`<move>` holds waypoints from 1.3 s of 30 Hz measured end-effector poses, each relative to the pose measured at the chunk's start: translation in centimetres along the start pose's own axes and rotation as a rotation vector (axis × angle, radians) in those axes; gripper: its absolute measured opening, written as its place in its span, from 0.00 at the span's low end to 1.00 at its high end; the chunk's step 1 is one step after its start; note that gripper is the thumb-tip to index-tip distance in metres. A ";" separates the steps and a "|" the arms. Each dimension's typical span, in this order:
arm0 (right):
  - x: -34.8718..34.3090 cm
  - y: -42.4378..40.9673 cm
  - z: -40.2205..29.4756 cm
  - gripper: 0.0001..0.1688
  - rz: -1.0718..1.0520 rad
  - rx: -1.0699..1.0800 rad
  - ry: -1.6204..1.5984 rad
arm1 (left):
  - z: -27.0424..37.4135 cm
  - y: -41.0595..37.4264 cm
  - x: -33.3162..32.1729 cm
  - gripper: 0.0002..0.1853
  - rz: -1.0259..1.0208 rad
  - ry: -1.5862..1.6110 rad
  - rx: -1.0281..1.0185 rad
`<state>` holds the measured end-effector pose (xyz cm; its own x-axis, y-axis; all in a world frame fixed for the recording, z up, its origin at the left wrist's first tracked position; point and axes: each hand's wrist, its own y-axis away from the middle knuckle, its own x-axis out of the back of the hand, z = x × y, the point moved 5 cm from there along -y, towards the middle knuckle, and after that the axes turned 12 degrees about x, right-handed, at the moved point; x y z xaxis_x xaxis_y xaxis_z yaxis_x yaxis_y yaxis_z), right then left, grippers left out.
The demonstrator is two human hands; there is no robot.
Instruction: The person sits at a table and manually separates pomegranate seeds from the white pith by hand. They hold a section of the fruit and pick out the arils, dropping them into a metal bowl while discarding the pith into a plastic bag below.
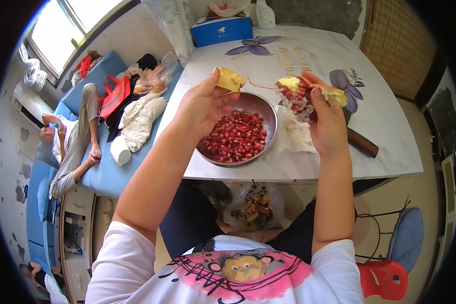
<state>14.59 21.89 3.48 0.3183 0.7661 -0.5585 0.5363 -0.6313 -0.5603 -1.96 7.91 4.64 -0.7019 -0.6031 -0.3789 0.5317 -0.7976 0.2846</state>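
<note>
Between the fingers of my left hand (207, 102) is a piece of yellow pomegranate peel (230, 79), held above the left rim of a round metal bowl (272, 125). Loose red pomegranate seeds (237, 137) lie in the bowl. My right hand (324, 114) grips a broken pomegranate piece (294, 93) with seeds, membrane and rind showing, to the right of the bowl. Under and beside it is a crumpled white paper towel (296, 131). A knife with a dark brown handle (362, 142) rests on the table behind my right wrist; its blade is mostly hidden.
The marble-patterned table (250, 173) carries a blue box (223, 31) and a white bottle (265, 14) at its far side. A plastic bag of peel (256, 209) sits below the table edge. A person (70, 133) lies on the blue sofa at left. A red stool (383, 279) stands at lower right.
</note>
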 end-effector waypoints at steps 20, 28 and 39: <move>0.8 -0.3 -2.2 0.28 -0.246 0.455 0.594 | -1.8 -0.7 -9.6 0.28 -0.088 -0.488 -0.012; -2.3 0.2 -0.4 0.26 -0.370 0.466 0.590 | -1.4 1.1 -7.8 0.25 -0.128 -0.431 -0.195; -4.3 0.5 1.8 0.24 -0.310 0.422 0.553 | -1.7 1.5 -3.8 0.17 -0.067 -0.181 -0.169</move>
<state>12.12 18.09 4.52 0.6067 0.7948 -0.0123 0.3556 -0.2852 -0.8901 2.31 8.96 5.01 -0.8035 -0.5518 -0.2236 0.5425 -0.8332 0.1070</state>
